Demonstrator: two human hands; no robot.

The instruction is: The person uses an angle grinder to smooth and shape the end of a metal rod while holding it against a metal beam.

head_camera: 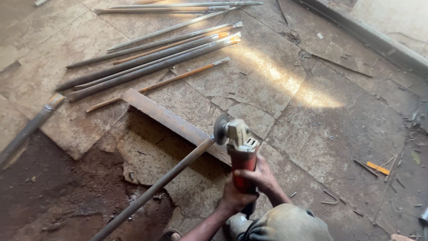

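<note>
A red angle grinder [240,154] points away from me, its grey disc [220,128] touching the far end of a long metal rod [156,187]. The rod runs from the lower left up to a flat steel bar [169,120] and rests on it. My left hand [234,196] wraps the rear of the grinder's red body. Over the same body, a little further forward, my right hand [263,176] is closed. My knee in grey cloth [287,225] shows at the bottom edge.
Several cut metal rods [151,56] lie side by side on the cracked stone floor [312,134] at the upper left. Another bar [29,129] lies at the left edge. Bare dirt [58,196] shows lower left. A raised ledge [370,38] runs along the upper right.
</note>
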